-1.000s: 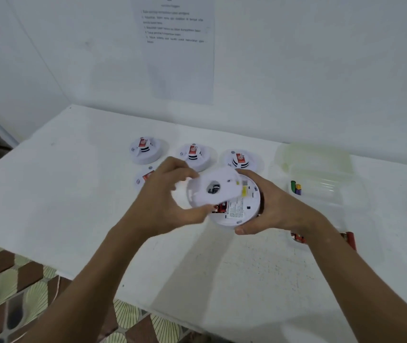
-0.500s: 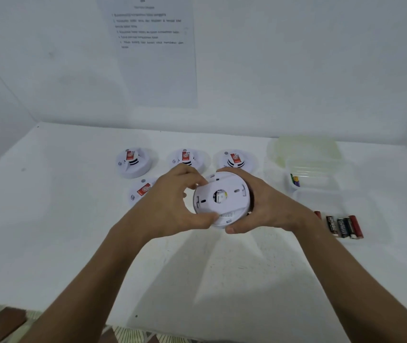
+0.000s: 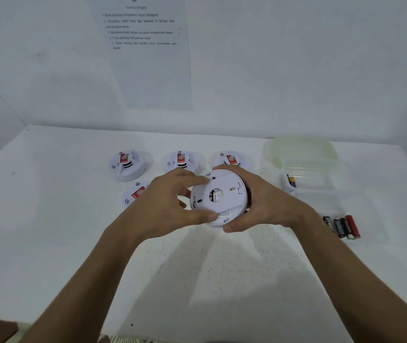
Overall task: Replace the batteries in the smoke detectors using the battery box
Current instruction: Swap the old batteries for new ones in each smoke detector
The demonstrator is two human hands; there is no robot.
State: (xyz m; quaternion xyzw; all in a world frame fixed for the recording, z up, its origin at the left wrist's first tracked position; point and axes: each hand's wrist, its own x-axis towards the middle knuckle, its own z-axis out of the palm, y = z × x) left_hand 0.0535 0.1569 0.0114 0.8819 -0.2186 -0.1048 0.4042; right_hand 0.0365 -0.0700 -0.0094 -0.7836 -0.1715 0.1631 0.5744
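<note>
Back cover now seated flush

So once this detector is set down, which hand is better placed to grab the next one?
Probably the left hand: the nearest detector lies just beside it, left of the held detector.

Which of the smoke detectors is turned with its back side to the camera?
The smoke detector held between both hands; the four others on the table show red-labelled fronts.
</note>
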